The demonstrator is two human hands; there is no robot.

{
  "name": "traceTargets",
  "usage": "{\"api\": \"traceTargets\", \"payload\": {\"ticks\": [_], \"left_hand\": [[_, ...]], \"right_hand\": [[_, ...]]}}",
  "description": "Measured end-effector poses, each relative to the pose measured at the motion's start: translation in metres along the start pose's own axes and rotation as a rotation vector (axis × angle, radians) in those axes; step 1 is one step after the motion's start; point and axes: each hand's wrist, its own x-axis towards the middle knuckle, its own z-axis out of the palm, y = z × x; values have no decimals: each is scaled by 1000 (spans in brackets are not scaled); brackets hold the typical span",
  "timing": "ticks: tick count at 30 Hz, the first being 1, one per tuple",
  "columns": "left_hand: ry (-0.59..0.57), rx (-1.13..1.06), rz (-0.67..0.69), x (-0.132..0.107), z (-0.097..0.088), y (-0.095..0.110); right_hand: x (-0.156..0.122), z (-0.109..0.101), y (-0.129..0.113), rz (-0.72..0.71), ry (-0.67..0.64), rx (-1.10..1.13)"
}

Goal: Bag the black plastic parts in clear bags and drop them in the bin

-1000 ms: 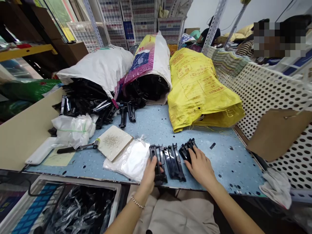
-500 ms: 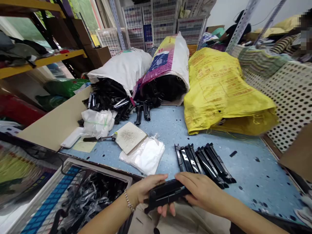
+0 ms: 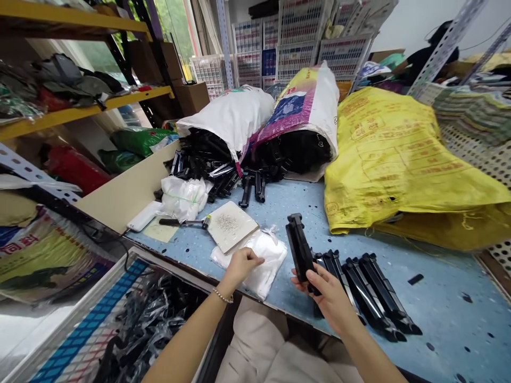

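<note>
My right hand [image 3: 325, 295] is wrapped around the lower end of a long black plastic part [image 3: 298, 244], held tilted upward above the table. Over a pile of thin white plastic bags [image 3: 273, 255], my left hand [image 3: 243, 266] has its thumb and fingers pinched together at the top bag. How much of the bag lies between the fingertips is hard to see. A row of similar black parts [image 3: 371, 298] lies beside my right hand. Partly on the bags rests a pale square board [image 3: 229, 229] with small bits scattered on it.
A hammer-like tool [image 3: 183, 222] and a tied bundle of bags [image 3: 183, 197] lie left. Black parts spill from a white sack [image 3: 235, 114] and a printed sack [image 3: 295, 109]. A yellow sack [image 3: 391, 159] stands right. A crate [image 3: 131, 266] of wrapped black pieces sits lower left.
My left hand has let go of the black part and moved up onto the white bags. My right hand now holds the part alone, turned more upright. The view has shifted left.
</note>
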Motion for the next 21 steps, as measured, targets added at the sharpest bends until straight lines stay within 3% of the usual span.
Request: {"api": "traceTargets", "payload": {"ticks": [4, 11, 16, 19, 21], "left_hand": [[-81, -102, 14, 3, -6, -7], [30, -64, 110, -1, 5, -6], [12, 115, 303, -16, -3, 7], [-25, 281, 364, -21, -8, 14], [-34, 430, 386, -21, -14, 16]], "right_hand": [[8, 10, 2, 31, -20, 166], [36, 52, 21, 182, -105, 508], [44, 62, 40, 206, -33, 458], [49, 57, 46, 255, -98, 418], [51, 46, 51, 225, -46, 328]]}}
